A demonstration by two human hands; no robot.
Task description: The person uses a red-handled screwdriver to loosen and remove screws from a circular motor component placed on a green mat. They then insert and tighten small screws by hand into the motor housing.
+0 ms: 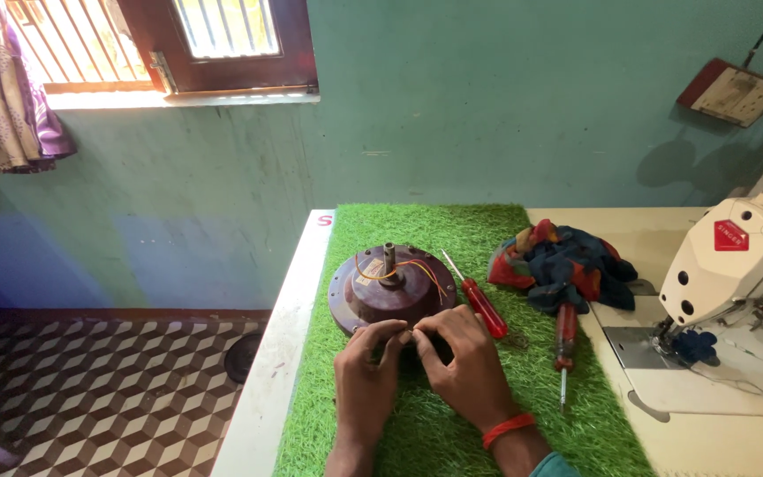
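I see two bare hands, left (366,375) and right (461,362), with both forearms bare as far as the picture shows them. Round my right wrist sits a red thread band (507,430), thin and a little twisted, lying slantwise across the wrist. Just below it, at the very bottom edge of the view, a small piece of teal sleeve (551,465) shows. The left wrist carries nothing. No rings or watch show on either hand.
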